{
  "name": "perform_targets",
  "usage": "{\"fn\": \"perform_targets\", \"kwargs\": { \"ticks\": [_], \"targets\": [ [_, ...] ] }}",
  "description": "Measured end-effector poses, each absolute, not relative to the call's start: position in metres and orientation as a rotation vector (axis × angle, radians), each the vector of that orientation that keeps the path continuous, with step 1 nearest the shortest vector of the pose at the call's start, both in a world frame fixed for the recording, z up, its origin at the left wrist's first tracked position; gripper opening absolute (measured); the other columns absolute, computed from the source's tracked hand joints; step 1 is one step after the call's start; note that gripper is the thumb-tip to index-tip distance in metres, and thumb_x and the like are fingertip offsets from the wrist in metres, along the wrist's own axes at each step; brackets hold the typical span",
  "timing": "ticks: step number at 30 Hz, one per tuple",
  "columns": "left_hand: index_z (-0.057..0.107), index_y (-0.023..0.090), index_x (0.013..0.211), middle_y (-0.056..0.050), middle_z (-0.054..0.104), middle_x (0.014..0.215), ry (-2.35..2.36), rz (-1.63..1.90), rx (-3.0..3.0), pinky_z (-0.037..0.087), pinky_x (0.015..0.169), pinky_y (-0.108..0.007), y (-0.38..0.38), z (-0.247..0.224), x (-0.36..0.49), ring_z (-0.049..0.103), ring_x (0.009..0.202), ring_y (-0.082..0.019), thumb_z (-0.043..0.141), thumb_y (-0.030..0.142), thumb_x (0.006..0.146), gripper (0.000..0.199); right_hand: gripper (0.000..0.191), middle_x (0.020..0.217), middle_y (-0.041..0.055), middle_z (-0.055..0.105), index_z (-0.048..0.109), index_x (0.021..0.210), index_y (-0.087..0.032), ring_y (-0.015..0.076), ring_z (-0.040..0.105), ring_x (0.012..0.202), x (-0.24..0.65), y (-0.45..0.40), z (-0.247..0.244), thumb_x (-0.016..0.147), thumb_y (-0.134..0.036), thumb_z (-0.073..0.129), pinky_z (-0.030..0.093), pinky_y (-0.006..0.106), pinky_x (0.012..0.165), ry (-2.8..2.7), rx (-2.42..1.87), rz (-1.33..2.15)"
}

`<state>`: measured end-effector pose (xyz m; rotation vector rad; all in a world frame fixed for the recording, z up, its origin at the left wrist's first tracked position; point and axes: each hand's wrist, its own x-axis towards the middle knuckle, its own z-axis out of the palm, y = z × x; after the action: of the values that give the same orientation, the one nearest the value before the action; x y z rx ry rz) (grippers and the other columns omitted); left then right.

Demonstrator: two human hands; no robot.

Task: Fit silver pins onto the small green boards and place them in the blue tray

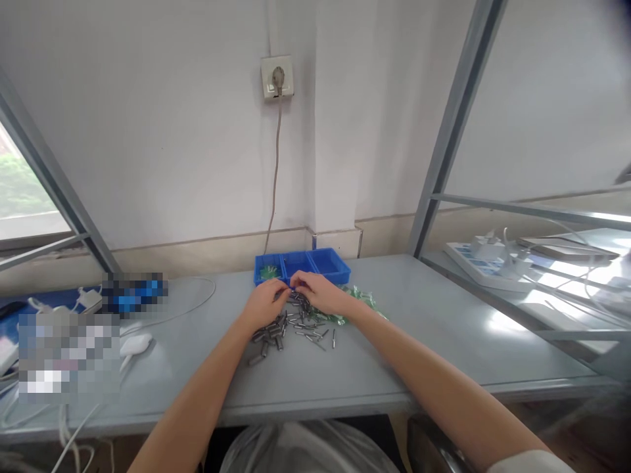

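Observation:
My left hand [267, 304] and my right hand [319, 292] meet just in front of the blue bins, fingertips pinched close together. Whatever sits between those fingertips is too small to make out. Below my left hand lies a heap of dark metal cylinders [266, 335]. Thin metal pins [311, 334] are scattered under and in front of my right hand. Small green plastic pieces or packets [362, 295] spread to the right, partly hidden by my right wrist. The left blue bin [256, 270] holds some greenish pieces.
Two more blue bins [340, 276] stand beside it at the wall. A white charger [135, 344] and cables lie on the grey table [197, 368] at left. Metal frame posts [446, 131] rise at both sides. A plugged wall socket [277, 77] is above.

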<state>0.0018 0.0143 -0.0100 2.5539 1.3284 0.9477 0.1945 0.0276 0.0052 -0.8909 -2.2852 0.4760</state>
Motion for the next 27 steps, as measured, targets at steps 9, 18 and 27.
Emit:
{"fn": "perform_targets", "kwargs": {
  "ticks": [9, 18, 27],
  "targets": [
    [0.065, 0.018, 0.087, -0.004, 0.067, 0.085, 1.372, 1.204, 2.387, 0.047, 0.072, -0.029, 0.022, -0.011, -0.002, 0.060, 0.079, -0.017, 0.052, 0.036, 0.090, 0.022, 0.037, 0.068, 0.0017, 0.061, 0.056, 0.068, -0.019, 0.0163, 0.054, 0.069, 0.189, 0.030, 0.005, 0.092, -0.042, 0.041, 0.037, 0.028, 0.067, -2.003, -1.200, 0.535],
    [0.059, 0.018, 0.116, -0.007, 0.067, 0.106, 1.310, 1.281, 2.153, 0.048, 0.074, -0.028, 0.015, -0.001, -0.006, 0.061, 0.088, -0.017, 0.053, 0.041, 0.087, 0.038, 0.026, 0.073, -0.0006, 0.055, 0.053, 0.080, -0.020, 0.0145, 0.052, 0.071, 0.200, 0.033, 0.017, 0.083, -0.046, 0.056, 0.044, 0.031, 0.074, -1.811, -0.780, 1.086],
    [0.067, 0.019, 0.095, -0.003, 0.070, 0.089, 1.400, 1.108, 2.230, 0.048, 0.078, -0.030, 0.020, -0.003, -0.013, 0.061, 0.081, -0.018, 0.043, 0.046, 0.091, 0.037, 0.046, 0.068, 0.0005, 0.048, 0.044, 0.069, -0.023, 0.0169, 0.052, 0.070, 0.248, 0.034, 0.041, 0.078, -0.067, 0.054, 0.047, 0.033, 0.070, -1.610, -0.739, 1.141]
  ]
}}
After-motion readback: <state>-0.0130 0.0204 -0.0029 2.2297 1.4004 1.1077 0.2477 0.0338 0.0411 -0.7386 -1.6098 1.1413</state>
